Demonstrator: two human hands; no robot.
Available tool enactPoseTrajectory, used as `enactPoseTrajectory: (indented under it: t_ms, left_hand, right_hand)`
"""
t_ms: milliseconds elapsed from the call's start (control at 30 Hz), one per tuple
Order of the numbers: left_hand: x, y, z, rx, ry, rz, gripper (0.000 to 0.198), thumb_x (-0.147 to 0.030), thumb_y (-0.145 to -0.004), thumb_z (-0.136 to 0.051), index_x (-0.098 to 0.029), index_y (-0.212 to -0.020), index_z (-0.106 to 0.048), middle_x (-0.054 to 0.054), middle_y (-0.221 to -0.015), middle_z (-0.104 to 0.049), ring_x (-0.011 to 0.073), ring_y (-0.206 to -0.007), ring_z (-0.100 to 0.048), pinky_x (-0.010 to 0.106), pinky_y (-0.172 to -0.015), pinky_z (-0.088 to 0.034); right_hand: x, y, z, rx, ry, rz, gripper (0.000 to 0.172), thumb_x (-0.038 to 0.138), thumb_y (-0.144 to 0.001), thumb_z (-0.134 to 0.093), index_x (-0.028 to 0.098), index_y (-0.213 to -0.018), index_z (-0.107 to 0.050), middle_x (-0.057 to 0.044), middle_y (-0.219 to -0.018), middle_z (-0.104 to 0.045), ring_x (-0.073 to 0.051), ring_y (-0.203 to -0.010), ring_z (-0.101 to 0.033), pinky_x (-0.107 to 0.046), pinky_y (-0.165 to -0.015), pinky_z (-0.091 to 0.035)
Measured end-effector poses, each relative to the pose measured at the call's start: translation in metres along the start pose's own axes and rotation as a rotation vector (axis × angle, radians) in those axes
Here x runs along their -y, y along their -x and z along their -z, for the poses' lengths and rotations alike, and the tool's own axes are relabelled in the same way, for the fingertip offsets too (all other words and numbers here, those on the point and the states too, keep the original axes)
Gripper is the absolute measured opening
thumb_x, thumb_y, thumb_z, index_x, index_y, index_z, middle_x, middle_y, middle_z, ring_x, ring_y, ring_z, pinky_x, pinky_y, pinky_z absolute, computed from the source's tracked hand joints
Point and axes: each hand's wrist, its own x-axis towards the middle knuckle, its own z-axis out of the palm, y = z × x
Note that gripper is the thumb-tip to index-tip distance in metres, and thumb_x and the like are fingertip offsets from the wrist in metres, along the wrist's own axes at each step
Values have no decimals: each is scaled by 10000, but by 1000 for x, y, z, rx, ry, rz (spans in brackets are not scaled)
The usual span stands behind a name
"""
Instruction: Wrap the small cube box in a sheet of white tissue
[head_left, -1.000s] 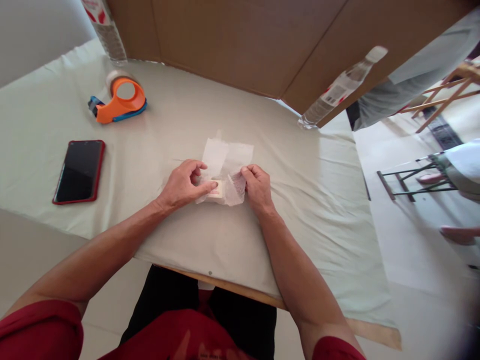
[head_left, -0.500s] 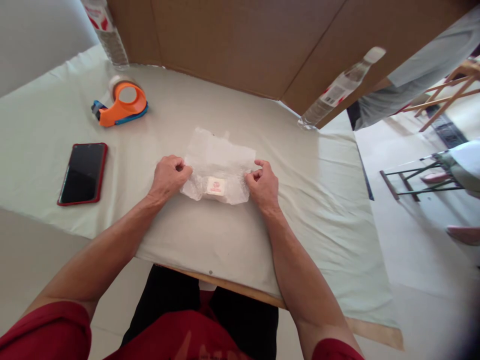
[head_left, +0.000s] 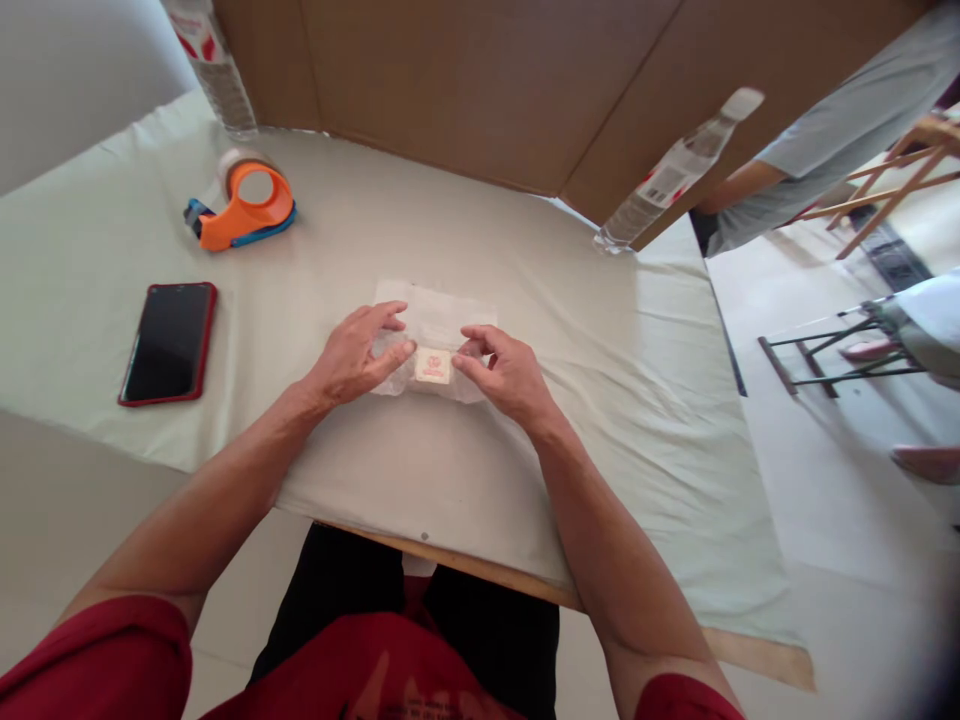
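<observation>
A thin white sheet of paper [head_left: 439, 312] lies spread on the pale cloth-covered table [head_left: 375, 470]. On its near part sits a small cream square piece with a red print [head_left: 433, 365]. My left hand [head_left: 356, 355] rests on the sheet just left of the square, fingers stretched out flat with the thumb at the square's edge. My right hand [head_left: 502, 370] lies just right of the square, fingers loosely bent and pressing on the paper there. Neither hand grips anything.
A red-cased phone [head_left: 169, 342] lies at the left. An orange tape dispenser [head_left: 246, 203] sits at the back left beside a plastic bottle [head_left: 210, 60]. A large cardboard panel [head_left: 525, 80] stands behind, another bottle [head_left: 671, 175] leans at its right. A person in grey [head_left: 817, 150] is beyond.
Both hands let go of the sheet's side edges and came inward to either side of the small square. The paper now lies flatter on the cloth.
</observation>
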Motion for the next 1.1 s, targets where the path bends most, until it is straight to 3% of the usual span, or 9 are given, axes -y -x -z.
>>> enactPoseTrajectory:
  t_ms: [100,267,367,500,633,700,800,1033,1100]
  left_hand:
    - [-3,-1,9,87,96,69,553,-542,-932,-535,-144,-1305,-627,73,-884,-758,200,-814,-678,269,-660,-490]
    - [-4,-2,20,224,173,41,503,-541,-998,-414,-158,-1033,-740,6,-592,-656,165,-628,-645,264,-616,-459]
    - [0,-3,15,236,55,42,341,-433,-915,-547,-161,-980,-742,-17,-564,-612,145,-556,-584,263,-578,-440]
    - [7,-4,6,201,-66,-148,442,-366,-808,-646,-177,-1206,-684,101,-1112,-729,246,-1032,-671,367,-879,-544]
    - [14,-1,2,360,-74,-183,967,-461,-765,-747,-176,-1581,-314,190,-1549,-487,348,-1445,-443,515,-1177,-384]
    - [17,1,0,428,-132,-152,1106,-524,-724,-793,-162,-1609,-238,213,-1612,-401,384,-1506,-358,540,-1218,-320]
    - [20,2,-6,491,-212,-153,1182,-614,-682,-813,-171,-1610,-230,217,-1660,-318,411,-1543,-283,548,-1241,-263]
    - [16,1,-7,554,-241,-177,1190,-684,-669,-791,-162,-1599,-264,211,-1653,-336,412,-1551,-261,530,-1258,-227]
    - [15,2,-7,550,-239,-177,1168,-687,-679,-780,-163,-1594,-277,204,-1651,-343,411,-1548,-265,531,-1258,-225]
  right_hand:
    - [6,5,12,137,-178,27,299,340,-866,-657,171,-1108,-703,-26,-855,-709,-152,-775,-628,-308,-746,-494]
    - [18,27,29,687,-192,-2,277,362,-868,-695,202,-1091,-734,-20,-880,-746,-151,-795,-658,-278,-726,-505]
    - [18,40,26,764,-115,-66,235,326,-878,-663,201,-1063,-736,-27,-928,-766,-157,-816,-666,-272,-715,-506]
    - [15,42,15,448,-59,-61,180,303,-887,-616,198,-980,-730,-15,-836,-735,-150,-732,-625,-284,-688,-489]
    - [10,27,-2,99,-4,56,420,355,-838,-682,202,-1228,-655,-102,-1169,-719,-229,-1001,-664,-357,-815,-539]
    - [7,19,-14,133,68,118,612,362,-788,-735,193,-1356,-580,-151,-1362,-641,-287,-1191,-620,-424,-932,-536]
    - [1,14,-24,168,140,137,582,340,-797,-725,189,-1344,-593,-148,-1343,-662,-301,-1222,-617,-478,-1041,-493]
    - [-45,25,31,-397,109,-38,516,398,-763,-726,217,-1236,-626,-89,-1176,-723,-249,-1012,-680,-436,-900,-550]
    - [-66,29,45,-458,162,-105,544,389,-734,-713,201,-1235,-618,-111,-1177,-717,-269,-1022,-672,-473,-916,-543]
